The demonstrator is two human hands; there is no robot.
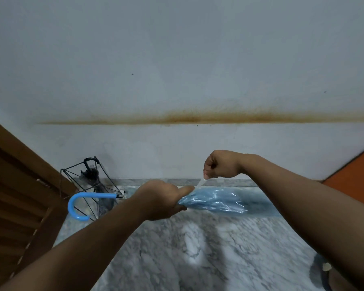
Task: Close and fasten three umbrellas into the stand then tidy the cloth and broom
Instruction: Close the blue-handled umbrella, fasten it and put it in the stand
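Left hand [160,199] grips the folded blue umbrella [215,201] around its bunched canopy, fingers curled under, thumb stretched along the top toward the strap. Right hand [220,164] is held above and just right of the left, knuckles up, fingers curled; thumb and forefinger pinch the pale strap [200,183], which runs taut from the pinch down to the canopy beside the left thumb.

Umbrella lies roughly level in the air above the floor [198,248], crossing the view left to right. Its blue hooked handle [80,206] sticks out left of the left forearm; the clear blue canopy extends right of the left hand, its far end blurred.

Stand [82,181], black wire frame, sits on the floor at the foot of the wall [177,59], just beside the wooden door [15,185] at left. A dark umbrella [90,171] stands inside it, black hooked handle uppermost. The blue handle overlaps the stand in view; contact cannot be told.

Floor is grey-white marble. Wall is pale with a long brown stain [198,118] running level across it. An orange panel [353,181] shows at right edge. Lower right corner holds a dark shape, too blurred to identify.
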